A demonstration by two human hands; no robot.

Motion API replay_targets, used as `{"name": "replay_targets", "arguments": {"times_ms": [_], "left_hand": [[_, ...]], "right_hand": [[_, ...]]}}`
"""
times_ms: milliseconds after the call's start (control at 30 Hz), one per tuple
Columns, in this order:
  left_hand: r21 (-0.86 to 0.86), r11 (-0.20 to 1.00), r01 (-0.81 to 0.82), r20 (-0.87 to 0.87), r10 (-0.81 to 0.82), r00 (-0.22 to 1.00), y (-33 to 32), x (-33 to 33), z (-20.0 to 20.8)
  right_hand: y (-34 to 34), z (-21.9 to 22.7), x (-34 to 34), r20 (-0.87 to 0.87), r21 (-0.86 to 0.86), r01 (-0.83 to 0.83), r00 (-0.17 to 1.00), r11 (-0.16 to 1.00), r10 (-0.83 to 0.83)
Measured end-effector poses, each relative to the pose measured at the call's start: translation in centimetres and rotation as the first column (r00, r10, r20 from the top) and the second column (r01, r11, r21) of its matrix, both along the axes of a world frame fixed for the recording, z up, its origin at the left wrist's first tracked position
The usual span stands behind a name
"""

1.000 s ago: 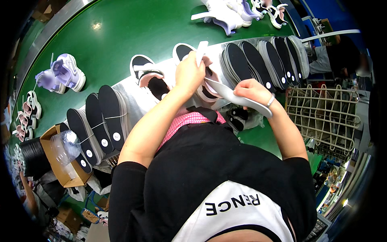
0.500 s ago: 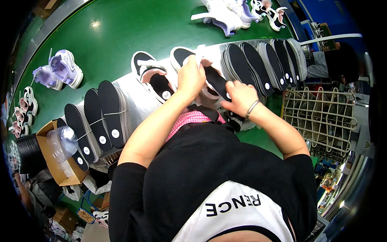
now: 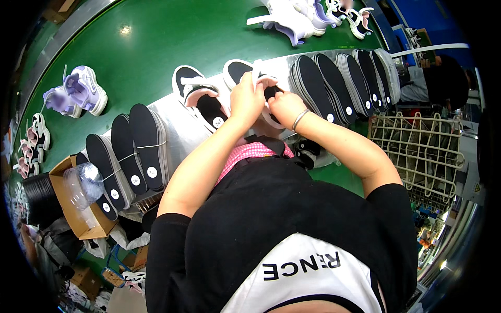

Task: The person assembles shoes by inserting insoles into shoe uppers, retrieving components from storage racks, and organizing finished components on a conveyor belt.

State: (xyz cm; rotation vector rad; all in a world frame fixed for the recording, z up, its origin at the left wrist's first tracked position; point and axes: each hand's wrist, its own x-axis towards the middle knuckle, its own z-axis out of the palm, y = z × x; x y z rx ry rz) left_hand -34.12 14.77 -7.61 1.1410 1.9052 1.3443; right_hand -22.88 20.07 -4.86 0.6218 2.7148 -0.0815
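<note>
Just in front of me lies a black-and-white shoe (image 3: 237, 69) with pink lining, its toe pointing away. My left hand (image 3: 247, 101) is closed on its upper beside the opening, by the raised tongue. My right hand (image 3: 287, 108), with a metal bangle at the wrist, is closed at the shoe's opening on a black insole (image 3: 270, 92). Most of that insole is hidden by the shoe and my fingers. To the left sits a matching shoe (image 3: 189, 78) with a black insole (image 3: 211, 108) inside, a round white sticker at its heel.
Stacks of black insoles stand to the right (image 3: 309, 86) and left (image 3: 147, 141), the left ones tied with string. A cardboard box (image 3: 86, 221) holds clear plastic. Lilac-white shoes (image 3: 83, 88) rest on the green table (image 3: 172, 31). A wire rack (image 3: 417, 156) stands at the right.
My right hand has moved left and away from me to the shoe's opening, and the insole has slid deeper into the shoe. My left hand has stayed at the upper.
</note>
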Motion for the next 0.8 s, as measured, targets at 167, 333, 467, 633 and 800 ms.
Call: {"name": "replay_targets", "arguments": {"times_ms": [167,333,467,633,800], "left_hand": [[-0.002,1.000,-0.026,0.008,0.026,1.000,0.2,0.2,0.0],[0.044,0.999,0.022,0.111,-0.027,0.993,0.1,-0.1,1.0],[-0.019,0.999,0.027,-0.035,-0.028,0.999,0.4,-0.2,-0.9],[0.020,0.998,0.057,-0.020,-0.056,0.998,0.5,-0.4,-1.2],[0.024,0.999,0.049,-0.065,-0.047,0.997,0.8,0.1,-0.1]], "right_hand": [[1.0,0.2,-1.4,0.173,-0.170,0.198,0.970,0.965,-0.169],[1.7,1.3,-2.7,0.284,-0.342,0.199,0.954,0.918,-0.101],[1.7,1.8,-4.1,0.468,-0.261,0.139,0.884,0.955,-0.001],[1.4,0.7,-4.0,0.444,-0.118,0.149,0.892,0.982,-0.082],[2.6,-0.9,-2.0,0.528,-0.201,0.067,0.848,0.977,0.051]]}}
